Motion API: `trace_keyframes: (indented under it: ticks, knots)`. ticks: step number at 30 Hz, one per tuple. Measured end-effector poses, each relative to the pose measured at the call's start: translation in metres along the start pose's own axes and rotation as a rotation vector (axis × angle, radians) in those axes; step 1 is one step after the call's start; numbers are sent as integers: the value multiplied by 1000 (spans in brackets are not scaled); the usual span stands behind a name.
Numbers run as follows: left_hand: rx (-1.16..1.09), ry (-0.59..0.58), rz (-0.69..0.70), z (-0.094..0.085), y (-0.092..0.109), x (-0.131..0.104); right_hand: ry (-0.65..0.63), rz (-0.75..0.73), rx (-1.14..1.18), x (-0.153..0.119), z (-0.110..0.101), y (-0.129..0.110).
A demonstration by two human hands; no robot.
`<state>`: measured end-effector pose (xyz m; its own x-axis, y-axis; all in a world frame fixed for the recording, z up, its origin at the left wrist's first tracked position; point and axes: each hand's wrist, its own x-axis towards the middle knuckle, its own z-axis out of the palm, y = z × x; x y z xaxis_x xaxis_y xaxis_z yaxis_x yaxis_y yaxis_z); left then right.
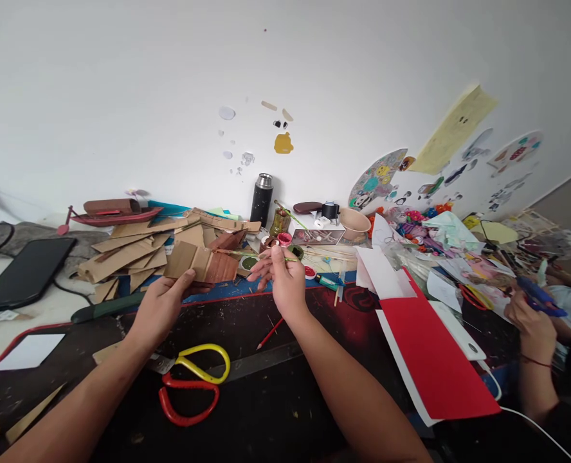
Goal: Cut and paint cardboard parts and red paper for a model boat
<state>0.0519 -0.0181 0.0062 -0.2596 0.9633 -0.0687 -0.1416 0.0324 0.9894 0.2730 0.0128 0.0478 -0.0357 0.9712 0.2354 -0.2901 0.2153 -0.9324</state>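
My left hand (163,303) grips a piece of cardboard (185,258), thumb on top. The cardboard's right part is coated reddish brown; its left part is bare. My right hand (289,288) pinches a thin paintbrush (245,253) with a greenish handle. The brush points left, its tip at the painted part of the cardboard; whether it touches I cannot tell. Just beyond my right hand stand a small pot of red paint (284,238) and a dark green one (248,263). A red pencil (269,334) lies below the hands.
Scissors (203,366) with yellow and red handles lie near a metal ruler (266,361). Cardboard scraps (131,254) are piled left, beside a phone (25,273). A black flask (261,199) stands behind. Red paper (440,360) lies right; another person's hand (531,321) holds a blue tool.
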Motion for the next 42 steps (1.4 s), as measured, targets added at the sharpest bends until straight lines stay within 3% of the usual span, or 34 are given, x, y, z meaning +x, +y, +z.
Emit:
trace_keyframes:
  ticks: [42]
  knots:
    - [5,20,13,-7,0,4,40,20,2,-6,-12,4]
